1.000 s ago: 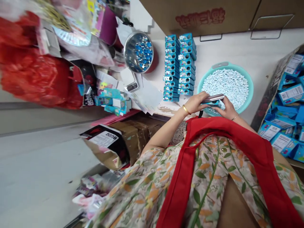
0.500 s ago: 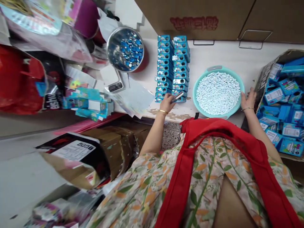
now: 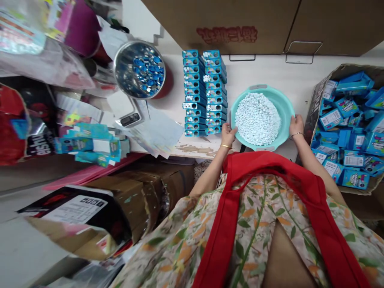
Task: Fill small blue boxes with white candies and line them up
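A turquoise plastic basin (image 3: 285, 135) with small pale pellets (image 3: 258, 118) in it is between my two hands. The pellets lie heaped toward its left side, and bare basin floor shows on the right. Fingers of my left hand (image 3: 228, 135) are closed on the left rim. My right hand (image 3: 296, 125) grips the right rim, thumb and fingers around the edge. Just left of the basin stand two rows of small blue boxes (image 3: 215, 100) with round holes in their upturned ends; pale pellets show at some holes. The shiny metal tool is not visible.
A steel pot (image 3: 121, 66) of blue-and-silver pieces stands at left, near a small grey device (image 3: 130, 119) and papers (image 3: 159, 134). At right, a carton (image 3: 319, 94) holds many blue boxes. Large brown cartons (image 3: 270, 24) line the back. Flattened boxes (image 3: 93, 142) lie far left.
My left hand has left the box rows and the metal tool and taken the basin's left rim. My right hand now grips the right rim. The pellets have shifted left.
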### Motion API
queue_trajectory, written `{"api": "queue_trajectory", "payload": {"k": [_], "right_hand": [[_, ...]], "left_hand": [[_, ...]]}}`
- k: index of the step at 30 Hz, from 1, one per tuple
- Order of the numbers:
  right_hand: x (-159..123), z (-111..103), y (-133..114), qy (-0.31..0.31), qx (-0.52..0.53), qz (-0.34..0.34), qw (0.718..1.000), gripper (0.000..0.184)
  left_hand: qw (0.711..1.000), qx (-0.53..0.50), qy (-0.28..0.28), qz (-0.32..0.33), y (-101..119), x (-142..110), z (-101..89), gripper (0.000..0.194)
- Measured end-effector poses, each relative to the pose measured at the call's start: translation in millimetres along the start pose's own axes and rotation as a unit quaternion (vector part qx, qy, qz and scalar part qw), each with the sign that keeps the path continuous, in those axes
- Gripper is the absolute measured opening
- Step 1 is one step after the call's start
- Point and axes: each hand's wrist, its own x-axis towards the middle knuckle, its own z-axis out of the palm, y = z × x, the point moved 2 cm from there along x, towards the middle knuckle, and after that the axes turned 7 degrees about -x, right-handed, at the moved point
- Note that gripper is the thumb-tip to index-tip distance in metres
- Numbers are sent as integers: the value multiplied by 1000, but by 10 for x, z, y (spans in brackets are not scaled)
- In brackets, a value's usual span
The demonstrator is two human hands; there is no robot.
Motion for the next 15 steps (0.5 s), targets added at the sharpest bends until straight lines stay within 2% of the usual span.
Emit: {"api": "queue_trajectory", "payload": {"k": [2, 4, 8, 11, 13, 15], "right_hand": [[-17, 7, 117, 6, 5, 72, 997, 44], [-60, 27, 224, 11, 15, 95, 995, 50], [-195, 97, 343, 22, 59, 86, 994, 73], [-274, 122, 358, 22, 45, 69, 996, 92], [-302, 110, 349, 10, -2, 43, 999, 97], [-326, 76, 341, 3, -39, 16, 999, 94]], "left_hand": [[1000, -4, -20, 16, 125, 72, 46, 60], [998, 0, -46, 41, 264, 158, 81, 64], [997, 29, -38, 60, 469, 313, 88, 64], [993, 44, -82, 73, 543, 352, 107, 63], [990, 51, -98, 84, 562, 407, 103, 61], [990, 90, -80, 69, 549, 524, 79, 55]]}}
